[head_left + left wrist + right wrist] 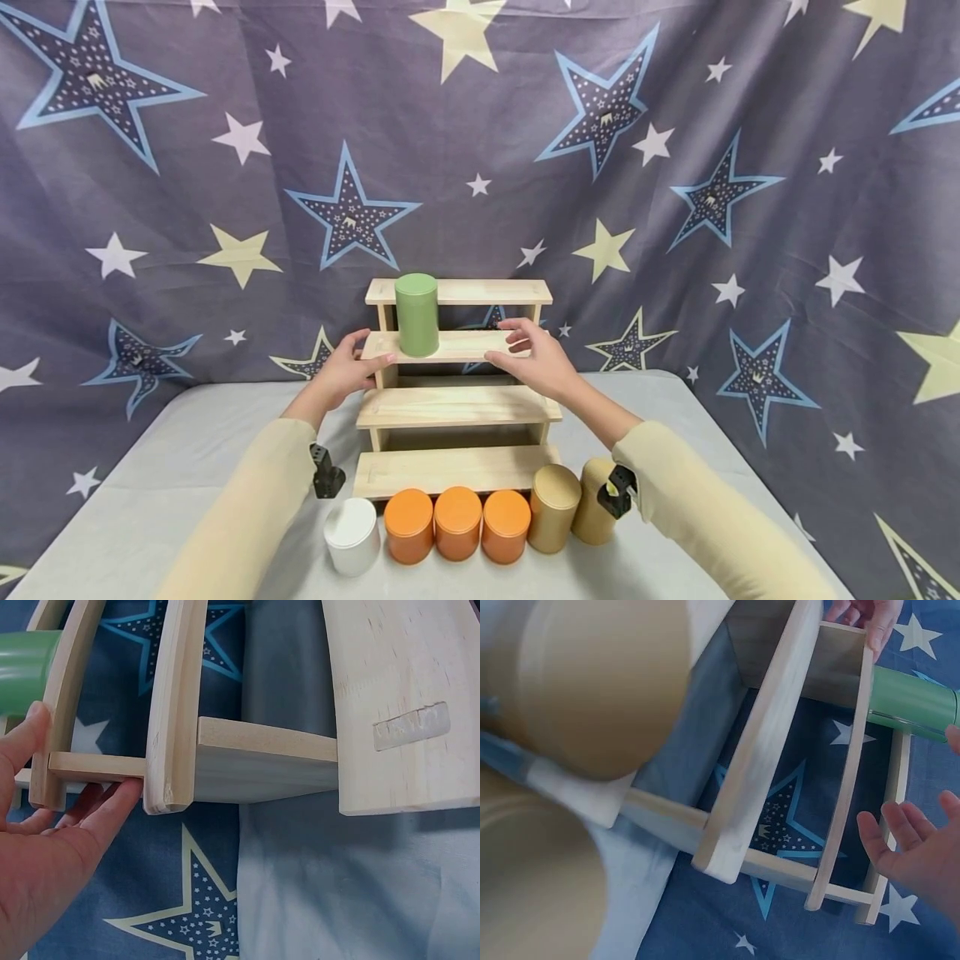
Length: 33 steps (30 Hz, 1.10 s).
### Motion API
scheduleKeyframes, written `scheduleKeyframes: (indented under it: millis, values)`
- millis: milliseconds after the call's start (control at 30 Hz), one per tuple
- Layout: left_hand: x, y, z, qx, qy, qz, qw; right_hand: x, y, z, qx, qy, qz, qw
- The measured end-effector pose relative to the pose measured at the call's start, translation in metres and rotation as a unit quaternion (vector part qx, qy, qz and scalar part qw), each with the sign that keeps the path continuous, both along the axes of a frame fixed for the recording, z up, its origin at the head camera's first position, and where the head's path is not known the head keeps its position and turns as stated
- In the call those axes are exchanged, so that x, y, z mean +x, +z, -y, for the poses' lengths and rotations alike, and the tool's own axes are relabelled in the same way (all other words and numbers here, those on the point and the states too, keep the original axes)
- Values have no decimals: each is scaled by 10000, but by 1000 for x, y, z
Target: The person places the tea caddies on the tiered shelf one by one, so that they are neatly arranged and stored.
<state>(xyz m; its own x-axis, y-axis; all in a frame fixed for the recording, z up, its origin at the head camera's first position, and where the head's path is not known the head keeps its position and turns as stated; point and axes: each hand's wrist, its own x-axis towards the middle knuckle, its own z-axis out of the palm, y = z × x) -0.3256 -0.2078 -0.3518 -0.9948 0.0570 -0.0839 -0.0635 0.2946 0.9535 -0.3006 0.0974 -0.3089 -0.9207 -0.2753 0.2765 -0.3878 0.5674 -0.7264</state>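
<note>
A tall green canister (pixel 417 317) stands upright on the left part of the second board from the top of a stepped wooden shelf (pixel 459 406). At that board's left end, my left hand (pixel 343 371) holds the shelf, its thumb on the board and its fingers under and beside the support, as the left wrist view (pixel 56 847) shows. Over the right end of the same board hovers my right hand (pixel 534 357), fingers spread and slightly bent. In the right wrist view that hand (pixel 922 847) has nothing between thumb and fingers.
In front of the shelf's lowest board, a white canister (pixel 352 536), orange canisters (pixel 408 525) and gold canisters (pixel 554 508) stand in a row on the pale cloth-covered table (pixel 225 408). A star-patterned curtain (pixel 480 125) hangs close behind the shelf.
</note>
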Motion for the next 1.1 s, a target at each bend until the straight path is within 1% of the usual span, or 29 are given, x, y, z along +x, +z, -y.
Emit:
scheduleKeyframes:
  millis: [200,333,500,767,1100]
  values:
    - [-3,-3,1,38,-8,35,10000,7,-7,-11,113,90,129,9998]
    - [-3,-4,1,103,-11,42,9999,14,-13,-20,204,170,110,9996]
    - [-2,-3,0,118,-20,18,9999,22,-17,-34,175,251,72,9995]
    - [-3,-1,2,-16,-4,16,10000,33,-24,-52,131,508,198,9984]
    - [-2,-1,0,-17,-21,28,10000,45,-32,-68,278,547,232,9978]
